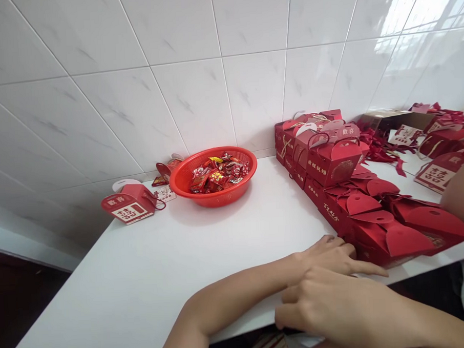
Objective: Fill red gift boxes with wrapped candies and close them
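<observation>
My left hand (331, 257) rests at the table's front edge, fingers apart and thumb stretched to the right, against the side of the nearest red gift boxes (388, 234). In front of it, my right hand (330, 303) is held with its fingers curled in; whatever they hold, if anything, is hidden. More red boxes (329, 159) are stacked in rows back to the wall. An orange-red basket (217, 197) of wrapped sweets (220, 174) stands at the back middle. One red box (131, 201) stands alone to its left.
On the white table (189, 253), red ribbons (384, 144) lie behind the stacks, beside an open cardboard box (402, 119). More red boxes (446, 159) are at the far right, near a person's bare arm (461, 194). The tiled wall (190, 104) borders the back.
</observation>
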Tool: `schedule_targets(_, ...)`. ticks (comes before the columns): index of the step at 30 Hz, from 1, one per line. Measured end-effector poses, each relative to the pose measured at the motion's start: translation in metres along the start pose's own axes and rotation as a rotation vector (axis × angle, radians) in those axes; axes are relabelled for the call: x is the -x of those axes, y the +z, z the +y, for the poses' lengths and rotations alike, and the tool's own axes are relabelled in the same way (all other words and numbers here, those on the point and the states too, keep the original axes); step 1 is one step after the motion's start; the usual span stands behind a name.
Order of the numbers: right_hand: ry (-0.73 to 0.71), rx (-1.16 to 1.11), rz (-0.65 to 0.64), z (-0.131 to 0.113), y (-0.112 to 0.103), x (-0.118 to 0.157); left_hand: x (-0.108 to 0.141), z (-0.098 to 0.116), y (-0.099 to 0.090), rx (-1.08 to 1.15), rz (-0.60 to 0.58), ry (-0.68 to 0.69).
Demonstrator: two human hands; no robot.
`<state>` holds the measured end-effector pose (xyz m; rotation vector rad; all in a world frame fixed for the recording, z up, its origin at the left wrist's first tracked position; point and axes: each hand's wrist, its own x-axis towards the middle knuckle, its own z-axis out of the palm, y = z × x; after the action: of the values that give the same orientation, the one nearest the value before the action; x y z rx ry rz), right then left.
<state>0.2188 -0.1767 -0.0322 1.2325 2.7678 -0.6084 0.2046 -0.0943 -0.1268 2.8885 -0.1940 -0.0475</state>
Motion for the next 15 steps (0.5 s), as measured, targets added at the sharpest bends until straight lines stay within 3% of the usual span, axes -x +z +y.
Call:
schedule_targets(4, -0.18, 0.019, -0.102, 0.002, 0.014, -0.021, 0.007, -0.005, -0.011, 0.012, 0.019, 0.149)
schedule_targets(7, -0.226, -0.005, -0.086, 0.004, 0.032, -0.042, 0.022, -0.013, -0.025, 0.114, -0.016, 0.18)
schedule_targets(10, -0.244, 0.006, -0.012, 0.005, 0.053, -0.062, 0.053, -0.024, -0.047, 0.205, -0.002, 0.095)
schedule_targets(15, -0.358, 0.072, 0.1, 0.006, 0.084, -0.092, 0.135, -0.047, -0.101, 0.171, 0.116, -0.199)
